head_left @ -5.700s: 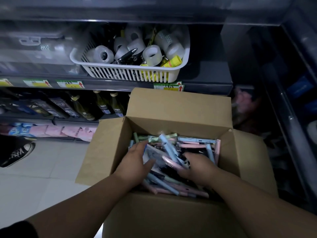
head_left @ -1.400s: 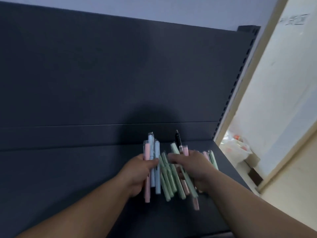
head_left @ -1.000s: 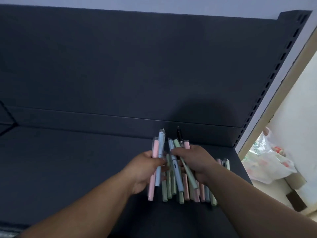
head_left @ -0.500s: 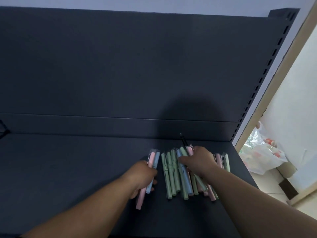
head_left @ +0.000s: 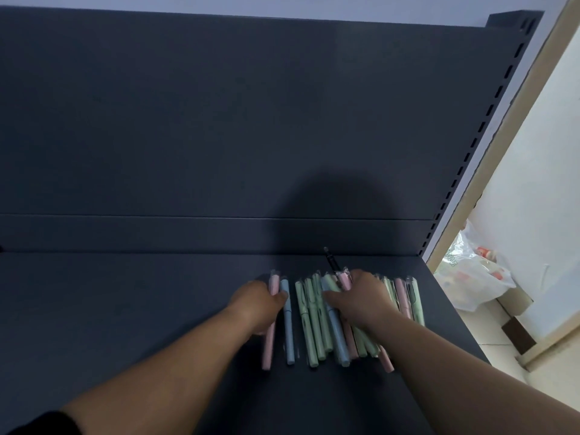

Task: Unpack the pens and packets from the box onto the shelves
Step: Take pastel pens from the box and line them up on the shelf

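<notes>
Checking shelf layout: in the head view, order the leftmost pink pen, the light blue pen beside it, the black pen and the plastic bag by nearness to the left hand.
1. leftmost pink pen, held by the left hand.
2. light blue pen, just right.
3. black pen, behind, further right.
4. plastic bag, floor, far right.

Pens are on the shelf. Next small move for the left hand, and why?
Probably the left hand should release the pink pen and nudge it and the blue pen right, against the pile: both lie flat on the shelf, a gap parts them from the pile, and the right hand rests on it.
</notes>
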Available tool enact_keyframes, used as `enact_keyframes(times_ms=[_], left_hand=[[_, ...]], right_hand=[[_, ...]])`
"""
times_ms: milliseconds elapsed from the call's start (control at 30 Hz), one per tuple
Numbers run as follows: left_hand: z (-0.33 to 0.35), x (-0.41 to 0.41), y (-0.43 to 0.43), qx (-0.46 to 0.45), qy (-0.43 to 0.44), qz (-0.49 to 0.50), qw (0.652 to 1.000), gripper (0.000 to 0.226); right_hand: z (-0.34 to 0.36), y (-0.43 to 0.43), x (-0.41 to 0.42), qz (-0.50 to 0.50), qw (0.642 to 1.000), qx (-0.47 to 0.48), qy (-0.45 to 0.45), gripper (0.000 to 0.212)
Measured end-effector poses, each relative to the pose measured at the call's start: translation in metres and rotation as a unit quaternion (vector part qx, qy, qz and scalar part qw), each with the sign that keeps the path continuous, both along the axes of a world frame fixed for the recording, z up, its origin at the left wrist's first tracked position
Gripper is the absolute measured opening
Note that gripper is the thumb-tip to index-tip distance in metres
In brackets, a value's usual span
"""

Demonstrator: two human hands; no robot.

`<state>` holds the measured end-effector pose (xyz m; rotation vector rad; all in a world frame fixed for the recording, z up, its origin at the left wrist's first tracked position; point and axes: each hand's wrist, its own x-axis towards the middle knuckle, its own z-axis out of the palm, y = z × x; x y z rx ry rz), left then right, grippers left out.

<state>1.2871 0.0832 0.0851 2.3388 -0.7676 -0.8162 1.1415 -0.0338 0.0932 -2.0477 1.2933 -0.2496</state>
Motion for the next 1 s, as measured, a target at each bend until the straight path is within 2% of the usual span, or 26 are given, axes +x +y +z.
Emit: enact_keyframes(times_ms=[67, 167, 233, 300, 400, 533, 600, 700, 767, 867, 1000], left_hand=[[-0.003, 0.002, -0.001, -0.009, 0.003, -0.004, 1.0, 0.035], [-0.011, -0.002, 0.006, -0.022, -0.096, -0.053, 0.994, 0.05], [-0.018, -0.009, 0.013, -0.048, -0.122, -0.09, 0.987, 0.057], [-0.022, -0.016, 0.015, -0.054, -0.141, -0.13, 0.98, 0.056], [-0.019, -0.015, 0.015, -0.079, -0.15, -0.133, 0.977, 0.048], [-0.004, -0.022, 0.01, -0.171, -0.154, -0.096, 0.968, 0.032], [0.003, -0.032, 0.006, -0.208, -0.094, -0.082, 0.97, 0.023], [0.007, -0.047, -0.001, -0.234, 0.145, -0.076, 0.958, 0.025], [0.008, -0.055, -0.002, -0.235, 0.25, -0.082, 0.936, 0.029], [0.009, -0.057, -0.005, -0.238, 0.282, -0.085, 0.925, 0.035], [0.011, -0.051, -0.005, -0.218, 0.212, -0.076, 0.95, 0.036]], right_hand=[[-0.001, 0.001, -0.001, -0.006, 1.0, 0.017, -0.016, 0.038], [-0.001, 0.002, -0.003, -0.016, 0.999, 0.032, -0.033, 0.039], [-0.001, 0.002, -0.006, -0.023, 0.998, 0.041, -0.045, 0.034], [-0.002, 0.002, -0.009, -0.038, 0.991, 0.09, -0.092, 0.033], [0.0, 0.004, -0.017, -0.064, 0.962, 0.192, -0.185, 0.029], [0.01, 0.005, -0.022, -0.095, 0.897, 0.317, -0.293, 0.03], [0.012, 0.007, -0.021, -0.096, 0.871, 0.357, -0.324, 0.033], [0.016, 0.011, -0.017, -0.087, 0.832, 0.406, -0.367, 0.03], [0.018, 0.014, -0.013, -0.098, 0.815, 0.413, -0.395, 0.029], [0.017, 0.016, -0.007, -0.114, 0.805, 0.407, -0.418, 0.03], [0.014, 0.013, -0.007, -0.109, 0.821, 0.392, -0.401, 0.03]])
